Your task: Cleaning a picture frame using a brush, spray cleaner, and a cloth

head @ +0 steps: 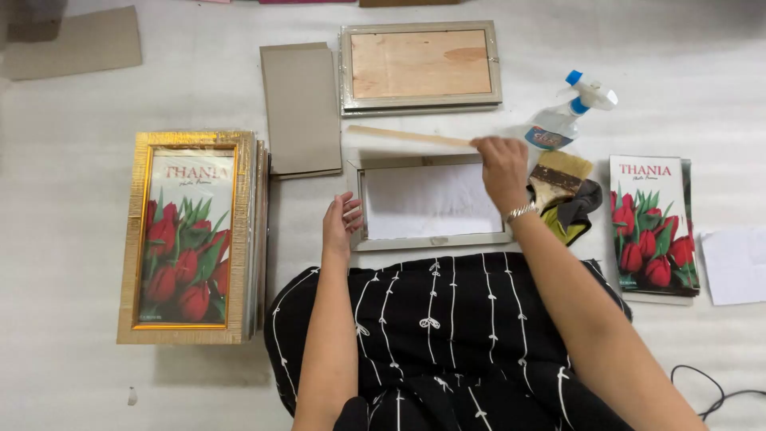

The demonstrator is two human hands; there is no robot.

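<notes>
Surface: white sheeting (96,104) is spread over the floor, and work is done seated at it, a black striped skirt (447,327) showing at the bottom edge.
Frame in hand: an empty silver frame (431,239) is laid face down just ahead of the knees, its opening left bare.
Left hand: the left hand (341,223) is rested on the frame's left edge, fingers loosely spread, seemingly to steady it.
Right hand: the right hand (501,164) is closed on the end of a thin backing board (407,136), which is held tilted above the frame's far edge.
Behind: a second frame (420,65) with its wooden back fitted and a grey card panel (302,108) are laid apart.
Right side: a paintbrush (558,177), a dark rag (578,209), a spray bottle (570,112) and 1 stack of tulip prints (653,223) are kept near.
Left side: a pile of gold frames (187,235) is stacked well clear; nothing is seen blocking the opening.
</notes>
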